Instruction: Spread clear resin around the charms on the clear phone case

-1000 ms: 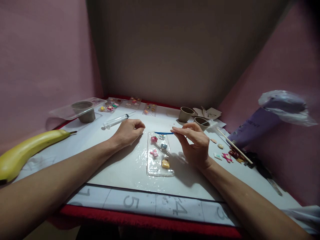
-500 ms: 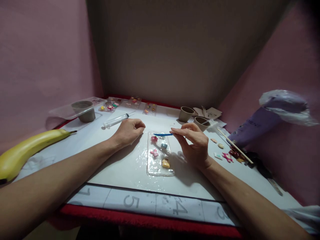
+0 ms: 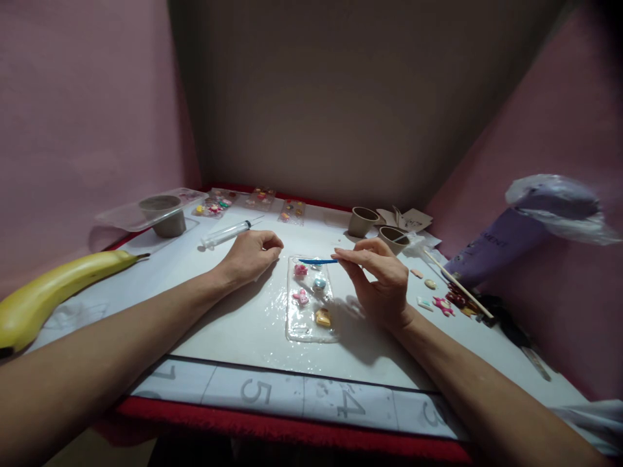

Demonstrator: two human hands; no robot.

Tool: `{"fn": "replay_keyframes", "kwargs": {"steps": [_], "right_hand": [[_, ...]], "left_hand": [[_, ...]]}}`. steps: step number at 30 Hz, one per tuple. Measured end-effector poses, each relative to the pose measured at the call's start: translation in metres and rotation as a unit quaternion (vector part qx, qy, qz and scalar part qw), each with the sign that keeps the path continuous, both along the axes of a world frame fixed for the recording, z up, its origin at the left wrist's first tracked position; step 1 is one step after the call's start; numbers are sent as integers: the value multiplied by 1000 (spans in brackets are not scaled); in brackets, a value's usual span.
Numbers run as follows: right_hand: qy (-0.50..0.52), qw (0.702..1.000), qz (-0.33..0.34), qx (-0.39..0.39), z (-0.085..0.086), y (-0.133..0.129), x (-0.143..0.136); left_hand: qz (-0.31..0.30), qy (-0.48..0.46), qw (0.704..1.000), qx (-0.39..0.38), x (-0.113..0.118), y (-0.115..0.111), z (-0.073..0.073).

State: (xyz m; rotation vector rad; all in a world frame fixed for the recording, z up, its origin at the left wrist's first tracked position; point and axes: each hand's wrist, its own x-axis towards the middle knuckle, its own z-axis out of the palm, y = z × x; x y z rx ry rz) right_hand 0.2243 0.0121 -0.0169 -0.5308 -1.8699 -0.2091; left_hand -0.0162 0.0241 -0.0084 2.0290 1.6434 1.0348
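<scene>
A clear phone case [image 3: 311, 333] lies flat in front of me, wet and glossy. Small charms sit in it: a pink-red one [image 3: 300, 270], a blue one [image 3: 319, 284], a pink bunny-like one [image 3: 301, 297] and a yellow toast-like one [image 3: 322, 317]. My right hand [image 3: 378, 275] pinches a thin blue plastic tool [image 3: 318, 261], its tip pointing left over the case's far end. My left hand [image 3: 254, 254] rests on the white surface left of the case, fingers curled in and seemingly holding nothing. Behind it lies a syringe [image 3: 224, 234].
Brown cups [image 3: 363, 222] stand at the back right, near loose charms [image 3: 443, 306] and a wooden stick [image 3: 460, 284]. A purple bag [image 3: 496, 243] leans at right. On the left are a yellow banana [image 3: 63, 285] and a grey cup [image 3: 169, 225]; decorated cases [image 3: 292, 211] lie behind.
My right hand and the blue tool have shifted very slightly to the right. My left hand and the case have stayed in place.
</scene>
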Motion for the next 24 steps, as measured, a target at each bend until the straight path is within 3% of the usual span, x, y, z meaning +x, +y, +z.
{"fn": "replay_keyframes", "kwargs": {"steps": [5, 13, 24], "right_hand": [[16, 1000, -6, -20, 1, -3, 0], [86, 989, 16, -122, 0, -2, 3], [74, 992, -8, -106, -1, -2, 4]], "left_hand": [[7, 4, 1000, -1, 1, -1, 1], [11, 5, 1000, -5, 1, -2, 2], [10, 4, 1000, -12, 3, -4, 6]]}}
